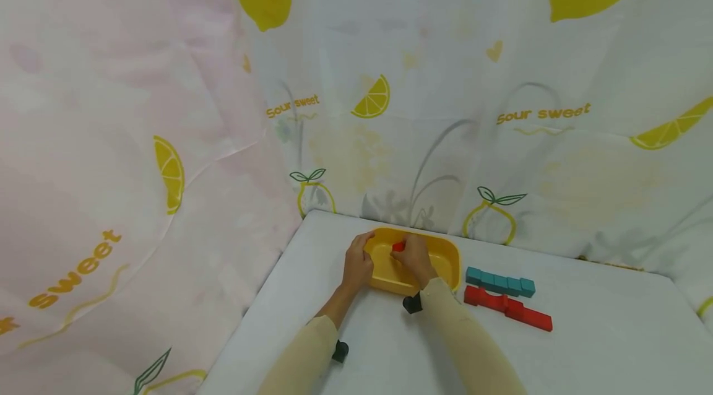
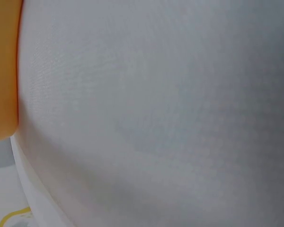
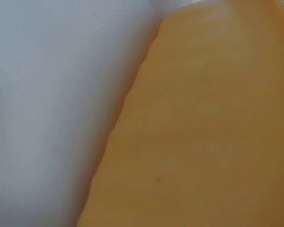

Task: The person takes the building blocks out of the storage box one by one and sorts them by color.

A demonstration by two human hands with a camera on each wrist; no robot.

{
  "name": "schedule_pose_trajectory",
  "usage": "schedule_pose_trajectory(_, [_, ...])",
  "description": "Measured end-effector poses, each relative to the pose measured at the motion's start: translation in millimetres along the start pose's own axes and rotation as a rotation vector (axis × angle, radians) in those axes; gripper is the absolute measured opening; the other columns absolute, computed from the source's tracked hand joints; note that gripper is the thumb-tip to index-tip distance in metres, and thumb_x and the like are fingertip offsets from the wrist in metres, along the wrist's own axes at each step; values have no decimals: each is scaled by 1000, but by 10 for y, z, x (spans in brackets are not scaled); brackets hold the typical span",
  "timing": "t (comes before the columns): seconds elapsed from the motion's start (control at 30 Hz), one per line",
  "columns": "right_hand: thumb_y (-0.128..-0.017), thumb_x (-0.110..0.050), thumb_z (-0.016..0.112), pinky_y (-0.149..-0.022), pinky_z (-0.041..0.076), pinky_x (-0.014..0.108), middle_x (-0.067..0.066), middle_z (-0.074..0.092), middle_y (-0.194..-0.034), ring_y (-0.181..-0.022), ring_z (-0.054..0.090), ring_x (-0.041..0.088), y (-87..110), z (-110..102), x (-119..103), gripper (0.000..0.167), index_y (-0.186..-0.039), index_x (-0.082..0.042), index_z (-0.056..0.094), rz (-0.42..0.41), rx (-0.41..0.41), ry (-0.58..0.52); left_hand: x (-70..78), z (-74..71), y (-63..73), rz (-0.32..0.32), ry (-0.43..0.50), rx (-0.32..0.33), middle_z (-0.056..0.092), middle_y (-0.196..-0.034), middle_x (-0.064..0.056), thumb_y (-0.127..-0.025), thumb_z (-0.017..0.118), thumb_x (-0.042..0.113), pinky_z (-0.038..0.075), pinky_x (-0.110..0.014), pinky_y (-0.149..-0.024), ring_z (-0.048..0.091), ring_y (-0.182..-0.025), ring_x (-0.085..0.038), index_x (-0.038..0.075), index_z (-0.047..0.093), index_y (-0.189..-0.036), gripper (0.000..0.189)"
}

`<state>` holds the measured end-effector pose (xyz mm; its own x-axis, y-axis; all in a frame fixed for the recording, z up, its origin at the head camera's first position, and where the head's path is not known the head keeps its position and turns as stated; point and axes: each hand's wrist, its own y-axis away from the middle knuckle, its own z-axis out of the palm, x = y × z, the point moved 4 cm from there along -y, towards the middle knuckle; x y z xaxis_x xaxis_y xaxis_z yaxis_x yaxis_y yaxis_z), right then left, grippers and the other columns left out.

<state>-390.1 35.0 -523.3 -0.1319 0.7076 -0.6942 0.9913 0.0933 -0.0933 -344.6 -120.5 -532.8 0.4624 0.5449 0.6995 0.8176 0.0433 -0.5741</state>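
A yellow plastic tray [image 1: 390, 284] sits near the back of the white table. At its left end, my left hand [image 1: 358, 264] holds the rim between fingers and thumb. My right hand [image 1: 414, 256] reaches down into the tray and pinches a small red block [image 1: 398, 247], which the fingers partly cover. In the left wrist view, the end of the tray [image 2: 4, 71] shows at the left edge, above a sliver of fingertip. The tray's outer wall [image 3: 194, 123] fills much of the right wrist view; the right hand's grip is hidden there.
To the right of the tray lies a row of teal blocks [image 1: 500, 283]. Nearer the front runs a row of red blocks [image 1: 507, 307], some with curved cut-outs. A lemon-print curtain [image 1: 423, 135] closes off the back and left of the white table [image 1: 601, 333].
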Motion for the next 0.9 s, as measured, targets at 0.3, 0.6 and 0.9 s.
schedule_pose_trajectory(0.3, [-78, -4, 77, -72, 56, 37, 14, 67, -82, -72, 57, 25, 21, 6, 15, 17, -89, 7, 71, -60, 45, 34, -36, 16, 3, 37, -13, 23, 61, -119, -16, -74, 41, -24, 45, -40, -103, 56, -117, -28, -5, 58, -125, 57])
schedule_pose_trajectory(0.6, [-79, -5, 77, -72, 54, 36, 12, 69, -84, -74, 56, 23, 56, -86, -17, 17, -92, 4, 74, -75, 57, -18, -28, 17, -6, 29, -10, 17, 61, -119, -17, -76, 40, -22, 45, -42, -103, 56, -117, -29, -6, 58, -126, 55])
schedule_pose_trajectory(0.9, [-80, -4, 75, -71, 52, 35, 12, 68, -86, -76, 55, 23, 121, -244, 51, 19, -97, 5, 73, -93, 55, -96, -1, -8, 5, 24, -16, 18, 61, -120, -20, -74, 39, -23, 44, -45, -102, 56, -118, -31, -7, 57, -125, 56])
